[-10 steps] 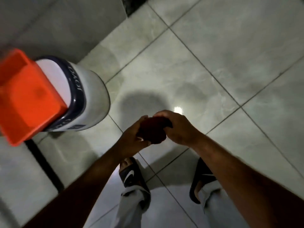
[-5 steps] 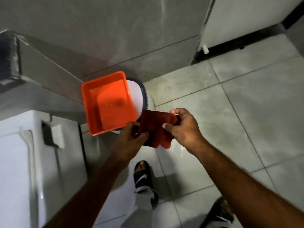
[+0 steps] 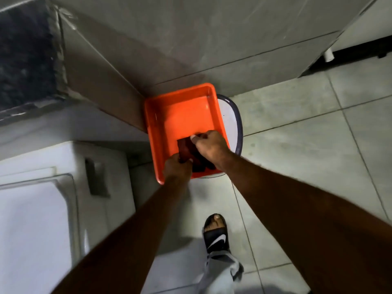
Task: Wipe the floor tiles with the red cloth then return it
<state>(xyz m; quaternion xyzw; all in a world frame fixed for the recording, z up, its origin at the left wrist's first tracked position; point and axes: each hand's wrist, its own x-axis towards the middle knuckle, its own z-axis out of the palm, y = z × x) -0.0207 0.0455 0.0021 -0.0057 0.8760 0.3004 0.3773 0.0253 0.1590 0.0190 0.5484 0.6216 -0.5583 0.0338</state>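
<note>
My left hand (image 3: 177, 166) pinches the near corner of the red cloth (image 3: 186, 150); my right hand (image 3: 212, 147) pinches its far edge. The cloth hangs between my fingers, low inside the orange tray (image 3: 182, 111), at its near end. Beyond my fingers the tray floor lies bare, with room to lay the cloth flat.

I can read no words or numbers anywhere here. The only mark is a white swoosh logo across the strap of my black slide sandal (image 3: 216, 236).
</note>
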